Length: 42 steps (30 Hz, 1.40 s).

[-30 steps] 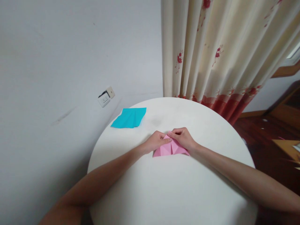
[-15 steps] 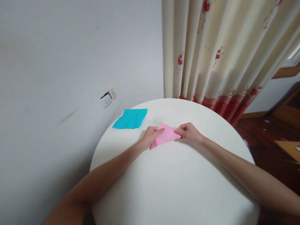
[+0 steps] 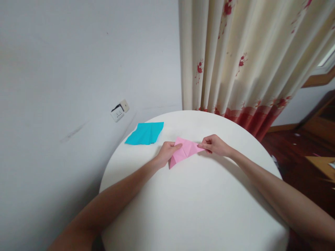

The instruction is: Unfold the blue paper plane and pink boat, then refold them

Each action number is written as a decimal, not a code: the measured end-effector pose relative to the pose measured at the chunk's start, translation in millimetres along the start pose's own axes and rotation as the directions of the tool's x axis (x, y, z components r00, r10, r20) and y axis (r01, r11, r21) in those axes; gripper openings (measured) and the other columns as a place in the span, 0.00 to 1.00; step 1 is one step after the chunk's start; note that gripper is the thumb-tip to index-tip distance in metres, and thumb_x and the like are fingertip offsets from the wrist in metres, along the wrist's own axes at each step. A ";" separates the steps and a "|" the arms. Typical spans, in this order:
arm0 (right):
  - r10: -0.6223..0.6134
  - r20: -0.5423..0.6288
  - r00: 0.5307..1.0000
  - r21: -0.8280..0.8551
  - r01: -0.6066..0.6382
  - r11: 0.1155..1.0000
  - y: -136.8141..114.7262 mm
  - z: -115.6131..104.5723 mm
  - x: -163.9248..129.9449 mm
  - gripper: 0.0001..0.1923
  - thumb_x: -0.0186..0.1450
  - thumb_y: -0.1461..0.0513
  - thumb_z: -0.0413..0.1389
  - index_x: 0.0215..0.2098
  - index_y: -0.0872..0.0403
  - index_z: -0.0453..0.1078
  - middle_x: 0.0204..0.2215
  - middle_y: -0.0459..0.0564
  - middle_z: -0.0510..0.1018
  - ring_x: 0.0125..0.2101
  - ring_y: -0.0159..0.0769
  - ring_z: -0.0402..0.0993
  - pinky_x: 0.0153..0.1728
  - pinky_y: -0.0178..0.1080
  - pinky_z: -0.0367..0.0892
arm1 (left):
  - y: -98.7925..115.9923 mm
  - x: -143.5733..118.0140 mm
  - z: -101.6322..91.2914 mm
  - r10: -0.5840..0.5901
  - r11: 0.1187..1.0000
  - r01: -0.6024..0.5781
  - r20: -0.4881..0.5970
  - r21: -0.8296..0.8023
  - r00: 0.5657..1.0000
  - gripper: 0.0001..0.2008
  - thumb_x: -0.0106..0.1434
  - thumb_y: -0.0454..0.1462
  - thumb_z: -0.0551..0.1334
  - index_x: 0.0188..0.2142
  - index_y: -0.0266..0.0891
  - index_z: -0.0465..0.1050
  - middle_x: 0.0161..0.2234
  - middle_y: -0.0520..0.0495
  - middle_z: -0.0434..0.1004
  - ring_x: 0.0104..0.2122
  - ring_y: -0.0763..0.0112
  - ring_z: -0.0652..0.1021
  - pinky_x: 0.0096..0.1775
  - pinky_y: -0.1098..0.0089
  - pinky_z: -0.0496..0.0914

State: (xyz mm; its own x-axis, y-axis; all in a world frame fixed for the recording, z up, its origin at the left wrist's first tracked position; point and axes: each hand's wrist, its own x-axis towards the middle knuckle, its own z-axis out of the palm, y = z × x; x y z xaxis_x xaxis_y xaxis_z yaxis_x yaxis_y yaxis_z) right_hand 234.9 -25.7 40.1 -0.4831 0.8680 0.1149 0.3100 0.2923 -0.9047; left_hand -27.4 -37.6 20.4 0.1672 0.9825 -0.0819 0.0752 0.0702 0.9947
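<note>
A piece of pink folded paper (image 3: 186,149), with creases across its middle, is stretched between my two hands just above the white table. My left hand (image 3: 168,152) grips its left side, thumb on top and the other fingers beneath. At the opposite end, my right hand (image 3: 212,145) pinches the pointed right corner between thumb and fingers. Beyond my left hand a creased blue sheet of paper (image 3: 145,133) lies on the table, apart from both hands.
The round white table (image 3: 193,205) stands close to a pale wall with a socket (image 3: 117,113) on the left. Behind it hangs a cream curtain (image 3: 217,62) with red flowers. Wooden furniture (image 3: 320,167) shows at the right, over a dark red floor.
My right hand has moved slightly right and up, drawing the pink paper's right corner outward. My left hand keeps its grip. The view has shifted a little.
</note>
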 end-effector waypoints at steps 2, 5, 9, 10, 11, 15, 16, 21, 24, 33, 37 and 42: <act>-0.009 0.048 0.999 -0.030 0.010 0.999 0.2 -4.1 -1.5 0.24 0.59 0.44 0.61 0.19 0.54 0.68 0.14 0.44 0.71 0.16 0.27 0.60 0.19 0.33 0.53 | -0.9 0.6 -0.3 0.001 1.000 -0.001 -0.004 0.006 1.000 0.22 0.50 0.52 0.72 0.27 0.32 0.78 0.24 0.46 0.77 0.23 0.70 0.74 0.25 0.73 0.61; -0.009 0.104 0.995 -0.067 0.016 0.998 3.3 -12.4 -3.1 0.23 0.61 0.46 0.59 0.20 0.54 0.68 0.15 0.45 0.73 0.17 0.28 0.62 0.21 0.33 0.55 | -1.5 1.5 -1.1 0.011 1.000 -0.011 -0.019 0.018 1.000 0.22 0.50 0.52 0.72 0.26 0.32 0.78 0.23 0.47 0.77 0.22 0.71 0.73 0.25 0.74 0.61; 0.002 0.103 0.995 -0.074 0.005 0.997 8.7 -26.1 -1.3 0.22 0.62 0.47 0.58 0.20 0.55 0.70 0.16 0.47 0.74 0.18 0.30 0.64 0.22 0.34 0.58 | 0.0 0.4 -1.1 0.025 0.999 -0.025 -0.002 0.033 1.000 0.22 0.49 0.52 0.72 0.25 0.32 0.78 0.22 0.47 0.76 0.21 0.72 0.72 0.24 0.74 0.59; 0.002 0.060 0.998 -0.066 0.002 0.998 9.0 -27.8 0.1 0.23 0.62 0.46 0.58 0.20 0.55 0.71 0.16 0.47 0.74 0.18 0.30 0.65 0.22 0.34 0.59 | 0.6 -0.7 -0.7 0.025 0.999 -0.025 0.017 0.043 1.000 0.23 0.49 0.52 0.72 0.25 0.32 0.78 0.22 0.47 0.76 0.21 0.72 0.72 0.24 0.74 0.59; 0.002 -0.003 1.000 -0.053 -0.002 0.999 8.4 -27.7 1.9 0.24 0.61 0.45 0.58 0.20 0.55 0.72 0.17 0.48 0.74 0.19 0.31 0.65 0.23 0.34 0.59 | 1.2 -2.1 0.0 0.020 0.998 -0.023 0.048 0.054 0.999 0.23 0.49 0.52 0.72 0.25 0.32 0.78 0.22 0.47 0.76 0.21 0.72 0.72 0.23 0.74 0.59; 0.016 -0.205 0.979 0.062 -0.004 0.998 -2.6 -6.8 7.6 0.26 0.60 0.42 0.59 0.27 0.57 0.79 0.21 0.50 0.77 0.22 0.32 0.67 0.23 0.34 0.59 | 3.2 -9.9 4.6 -0.025 0.996 -0.001 0.280 0.090 0.960 0.22 0.52 0.52 0.71 0.27 0.32 0.79 0.23 0.47 0.76 0.21 0.73 0.71 0.24 0.74 0.58; 0.014 -0.186 0.982 0.096 0.004 0.995 -6.5 2.8 7.9 0.26 0.60 0.42 0.59 0.30 0.57 0.80 0.22 0.50 0.78 0.23 0.32 0.67 0.23 0.34 0.59 | 3.7 -11.9 6.2 -0.035 0.995 0.000 0.334 0.102 0.942 0.21 0.53 0.51 0.71 0.27 0.32 0.79 0.23 0.47 0.76 0.21 0.73 0.70 0.23 0.74 0.58; 0.026 -0.048 0.999 0.290 -0.010 0.957 -19.1 51.3 4.1 0.20 0.55 0.47 0.65 0.26 0.57 0.79 0.21 0.47 0.76 0.22 0.30 0.65 0.24 0.34 0.58 | 5.7 -17.1 12.7 -0.053 0.983 -0.029 0.432 0.181 0.901 0.21 0.52 0.50 0.72 0.22 0.33 0.76 0.20 0.51 0.71 0.19 0.75 0.66 0.22 0.73 0.55; 0.070 -0.112 0.991 0.343 -0.027 0.939 -18.1 64.4 2.9 0.18 0.54 0.49 0.66 0.22 0.57 0.77 0.18 0.46 0.74 0.20 0.29 0.62 0.22 0.35 0.56 | 4.8 -16.7 14.4 -0.050 0.979 -0.039 0.422 0.201 0.905 0.21 0.52 0.51 0.71 0.23 0.33 0.75 0.20 0.51 0.70 0.19 0.75 0.66 0.22 0.73 0.54; 0.154 -0.169 0.974 0.409 -0.072 0.910 -18.3 39.8 5.1 0.19 0.50 0.50 0.68 0.18 0.57 0.73 0.15 0.44 0.69 0.18 0.27 0.58 0.20 0.34 0.52 | 10.4 -7.8 -1.9 -0.100 0.951 -0.062 0.492 0.303 0.865 0.28 0.59 0.58 0.63 0.25 0.34 0.79 0.19 0.48 0.75 0.19 0.73 0.70 0.22 0.73 0.57; 0.159 -0.219 0.963 0.387 -0.064 0.920 -14.0 24.0 6.2 0.20 0.50 0.50 0.68 0.18 0.57 0.73 0.15 0.44 0.69 0.18 0.27 0.58 0.21 0.34 0.52 | 15.8 -3.1 -14.8 -0.151 0.954 -0.053 0.625 0.296 0.766 0.30 0.64 0.58 0.58 0.35 0.32 0.82 0.34 0.36 0.84 0.33 0.64 0.82 0.31 0.73 0.67; 0.146 -0.266 0.953 0.319 -0.056 0.946 -1.3 8.0 8.6 0.21 0.50 0.48 0.69 0.21 0.58 0.75 0.16 0.44 0.70 0.19 0.27 0.58 0.22 0.35 0.51 | 15.7 1.6 -23.8 -0.206 0.956 0.023 0.611 0.294 0.764 0.28 0.64 0.55 0.60 0.38 0.30 0.80 0.36 0.33 0.83 0.35 0.63 0.84 0.31 0.73 0.67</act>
State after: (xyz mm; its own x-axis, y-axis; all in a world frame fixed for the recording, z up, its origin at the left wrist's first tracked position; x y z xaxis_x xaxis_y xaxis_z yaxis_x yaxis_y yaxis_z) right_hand 223.8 -21.8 39.0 -0.1970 0.9766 0.0868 0.0593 0.1002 -0.9932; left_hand -49.3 -30.8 37.4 0.7127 0.6313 -0.3057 0.3645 0.0390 0.9304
